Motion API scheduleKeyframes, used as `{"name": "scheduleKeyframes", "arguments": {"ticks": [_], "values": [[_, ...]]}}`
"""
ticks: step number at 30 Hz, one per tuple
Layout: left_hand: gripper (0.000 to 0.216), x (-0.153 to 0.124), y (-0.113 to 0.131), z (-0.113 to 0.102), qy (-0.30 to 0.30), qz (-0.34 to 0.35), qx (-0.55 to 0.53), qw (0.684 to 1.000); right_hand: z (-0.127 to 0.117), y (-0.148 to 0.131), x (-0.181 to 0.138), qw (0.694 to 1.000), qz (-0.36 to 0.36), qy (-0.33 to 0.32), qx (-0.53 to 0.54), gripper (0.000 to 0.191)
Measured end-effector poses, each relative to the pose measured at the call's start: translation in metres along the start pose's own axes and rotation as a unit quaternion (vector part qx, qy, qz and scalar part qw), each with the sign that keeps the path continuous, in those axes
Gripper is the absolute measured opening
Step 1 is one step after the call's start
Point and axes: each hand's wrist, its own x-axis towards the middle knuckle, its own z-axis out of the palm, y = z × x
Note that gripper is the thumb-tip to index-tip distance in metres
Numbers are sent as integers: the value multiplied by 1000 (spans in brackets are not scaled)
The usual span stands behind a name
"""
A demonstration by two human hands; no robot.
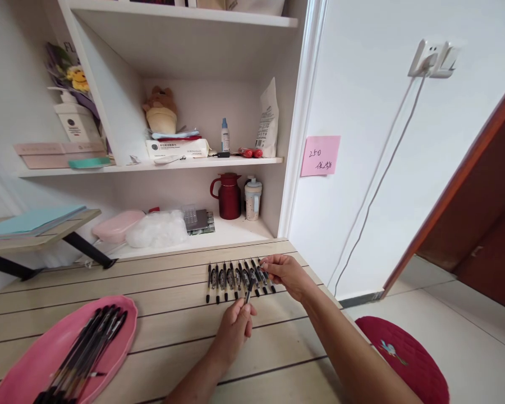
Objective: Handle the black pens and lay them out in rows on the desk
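My left hand [234,324] is closed around a slim pen [249,289], which points up and away from me over a row of pens. My right hand [285,272] has thumb and fingers pinched together at the right end of that row; whatever is in the pinch is too small to name. The row of black pens [217,285] lies side by side on the slatted wooden table [172,325], with short dark pieces [230,277] between them that look like pen caps. To the left, a pink tray [128,322] carries a bundle of dark pens [86,350].
A white shelf unit [219,164] rises behind the table, with a red jug [229,196], a tumbler [253,199] and a white plastic bag [157,229] on its lowest level. A small raised stand [67,224] is at the left. A red stool [404,359] stands at the right.
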Motion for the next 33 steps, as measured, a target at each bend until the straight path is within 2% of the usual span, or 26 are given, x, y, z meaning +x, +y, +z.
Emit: {"name": "scheduleKeyframes", "arguments": {"ticks": [2, 6, 12, 18, 24, 33], "values": [[31, 1, -2, -1, -2, 3, 9, 1000, 9, 1, -2, 999, -3, -7, 44, 22], [30, 1, -3, -2, -9, 6, 22, 1000, 16, 5, -3, 998, -2, -20, 68, 26], [29, 1, -1, -1, -12, 7, 25, 1000, 16, 7, -2, 997, -4, -39, 59, 25], [30, 1, -1, -2, -16, 4, 33, 999, 15, 0, -5, 998, -4, -10, 63, 26], [28, -1, 1, -1, -10, 2, 39, 999, 16, 2, -7, 998, 9, -48, 29, 23], [28, -2, 2, 0, -6, 22, 42, 999, 18, 0, -9, 998, 31, -53, 12, 25]]}}
